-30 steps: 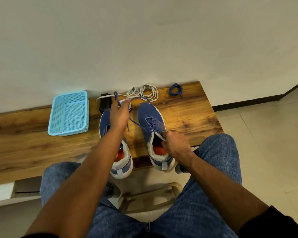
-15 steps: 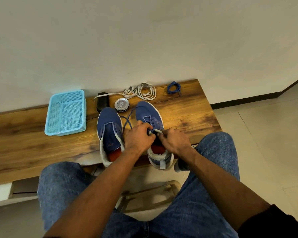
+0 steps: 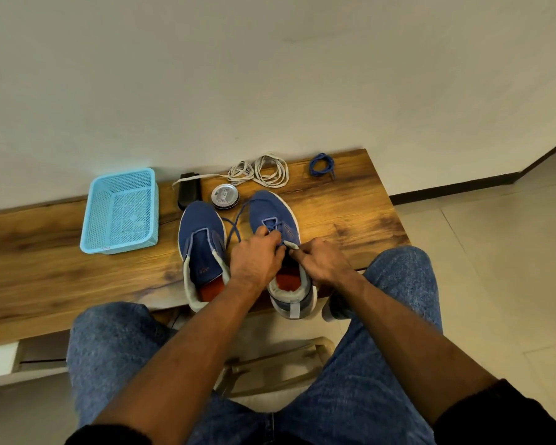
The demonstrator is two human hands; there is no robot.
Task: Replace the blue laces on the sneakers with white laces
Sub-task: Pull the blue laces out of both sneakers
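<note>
So the whole thing right now comes down to the right sneaker (image 3: 275, 220); it sits on the wooden bench (image 3: 350, 207) with its toe pointing away toward the wall and its heel hanging near the front edge, so the lacing runs straight away from the person, and any pull on the blue lace (image 3: 235, 226) has to go along that line or off to the side. Both hands are right on top of it; the left hand (image 3: 256, 255) has its fingers curled down at the eyelets, pinching the lace as far as I can tell, and the right hand (image 3: 325, 260) is closed on the pale tongue edge at the throat, looks like it's steadying the shoe. The loose part of the lace trails out to the left, crossing itself in the gap between the two shoes, so the left hand is the nearer one to draw it out that way.

The left sneaker (image 3: 201, 239) is just beside it, already bare of lace; a bundled blue lace (image 3: 321, 163) lies back by the wall, well apart. The white laces (image 3: 264, 170) are coiled behind the toes, near a round tin (image 3: 225, 195); my guess is unlacing isn't finished, a few eyelets to go.
</note>
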